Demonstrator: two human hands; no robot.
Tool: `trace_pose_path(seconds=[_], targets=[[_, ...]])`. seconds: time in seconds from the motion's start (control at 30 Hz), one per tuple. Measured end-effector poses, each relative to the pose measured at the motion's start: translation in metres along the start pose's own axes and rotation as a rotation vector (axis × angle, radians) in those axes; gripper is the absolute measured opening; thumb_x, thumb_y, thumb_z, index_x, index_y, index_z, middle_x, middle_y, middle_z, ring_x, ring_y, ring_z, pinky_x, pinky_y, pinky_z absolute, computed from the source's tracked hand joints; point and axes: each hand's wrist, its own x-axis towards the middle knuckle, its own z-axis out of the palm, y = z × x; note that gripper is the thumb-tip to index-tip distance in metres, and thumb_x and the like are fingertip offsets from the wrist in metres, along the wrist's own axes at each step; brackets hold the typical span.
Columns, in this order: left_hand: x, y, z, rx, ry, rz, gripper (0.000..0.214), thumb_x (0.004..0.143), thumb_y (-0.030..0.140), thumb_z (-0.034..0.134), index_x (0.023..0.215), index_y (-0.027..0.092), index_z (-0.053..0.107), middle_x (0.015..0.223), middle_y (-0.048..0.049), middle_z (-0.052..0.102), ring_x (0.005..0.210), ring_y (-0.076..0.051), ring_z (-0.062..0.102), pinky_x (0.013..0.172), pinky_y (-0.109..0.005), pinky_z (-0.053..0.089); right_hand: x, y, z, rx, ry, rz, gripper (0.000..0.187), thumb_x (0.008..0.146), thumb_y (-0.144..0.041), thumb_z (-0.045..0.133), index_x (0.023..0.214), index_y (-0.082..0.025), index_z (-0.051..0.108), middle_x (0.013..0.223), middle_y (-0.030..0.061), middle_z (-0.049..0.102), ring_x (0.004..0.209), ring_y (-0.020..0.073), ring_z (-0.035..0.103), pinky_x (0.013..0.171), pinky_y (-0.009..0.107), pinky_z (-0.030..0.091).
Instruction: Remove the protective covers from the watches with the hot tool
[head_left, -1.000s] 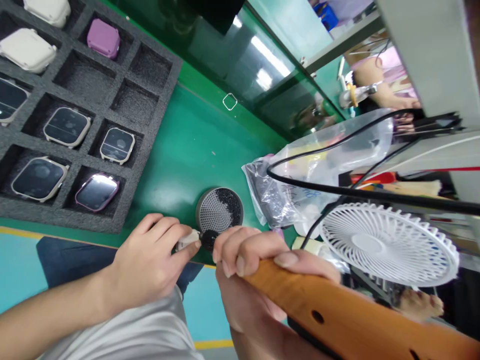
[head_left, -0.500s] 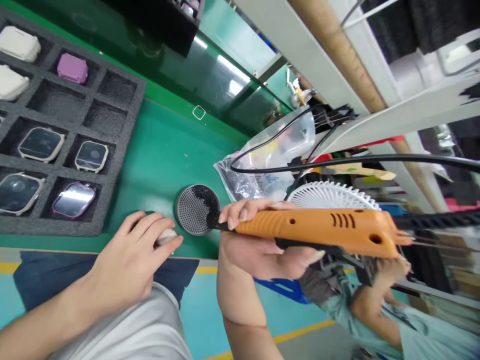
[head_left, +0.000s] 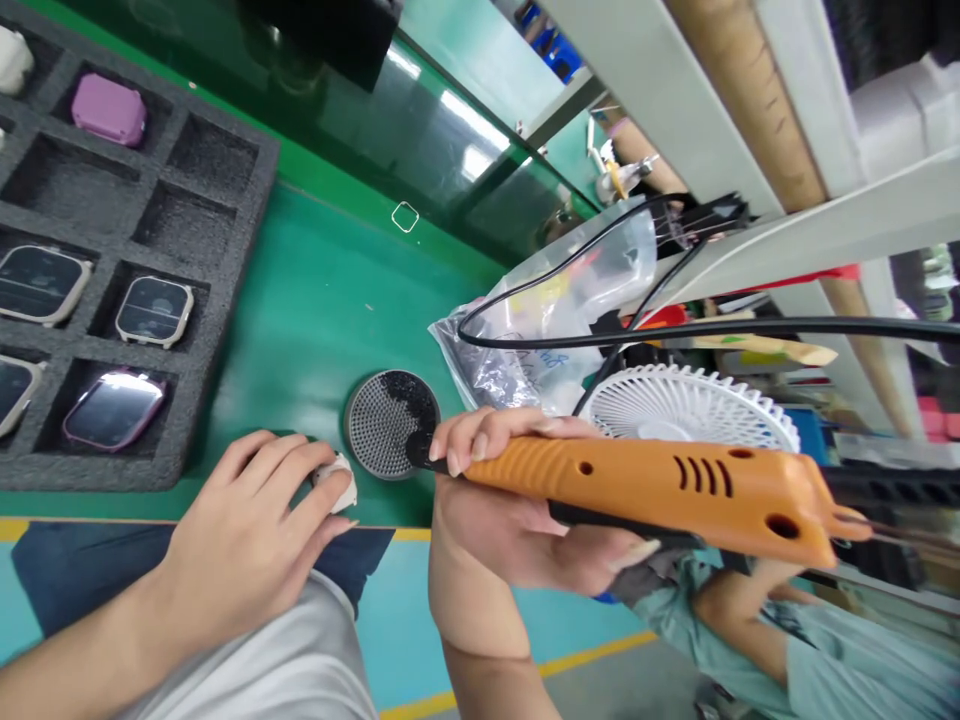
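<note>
My left hand (head_left: pixel 244 515) rests at the front edge of the green table, its fingers closed on a small white watch case (head_left: pixel 345 488) that they partly cover. My right hand (head_left: pixel 510 520) is wrapped around an orange electric screwdriver (head_left: pixel 652 480), held nearly level. The black tip end of the screwdriver reaches over the right side of a round grey perforated dish (head_left: pixel 375 440), where dark tiny pieces lie. Whether the tip touches the dish I cannot tell.
At the left, a grey foam tray (head_left: pixel 259 215) holds several watch cases. A clear plastic bag (head_left: pixel 540 330), black cable (head_left: pixel 720 327) and white fan (head_left: pixel 697 405) lie beyond my right hand. Another person's sleeve (head_left: pixel 847 640) shows at lower right.
The view has shifted, so the tray sits farther left. More of the white watch case shows between my left fingers. The screwdriver tip stays over the dish.
</note>
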Motion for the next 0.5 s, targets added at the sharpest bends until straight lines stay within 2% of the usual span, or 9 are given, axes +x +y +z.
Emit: trace_pose_path(seconds=[0.33, 0.5], targets=[[-0.001, 0.000, 0.003, -0.021, 0.017, 0.012, 0.027, 0.101, 0.030, 0.063, 0.126, 0.023, 0.068, 0.127, -0.0067, 0.071, 0.113, -0.028, 0.064, 0.101, -0.050, 0.044, -0.001, -0.010, 0.002, -0.029, 0.002, 0.017, 0.047, 0.089, -0.072, 0.052, 0.106, -0.029, 0.064, 0.079, -0.0027, 0.058, 0.058, 0.0153, 0.056, 0.053, 0.037, 0.051], [-0.001, 0.000, 0.003, -0.029, 0.012, 0.010, 0.026, 0.101, 0.028, 0.063, 0.125, 0.024, 0.069, 0.127, -0.0060, 0.071, 0.113, -0.028, 0.063, 0.101, -0.050, 0.044, -0.002, -0.007, 0.002, -0.031, -0.003, 0.000, 0.047, 0.088, -0.071, 0.052, 0.106, -0.029, 0.064, 0.077, -0.0029, 0.059, 0.057, 0.0150, 0.056, 0.051, 0.035, 0.050]])
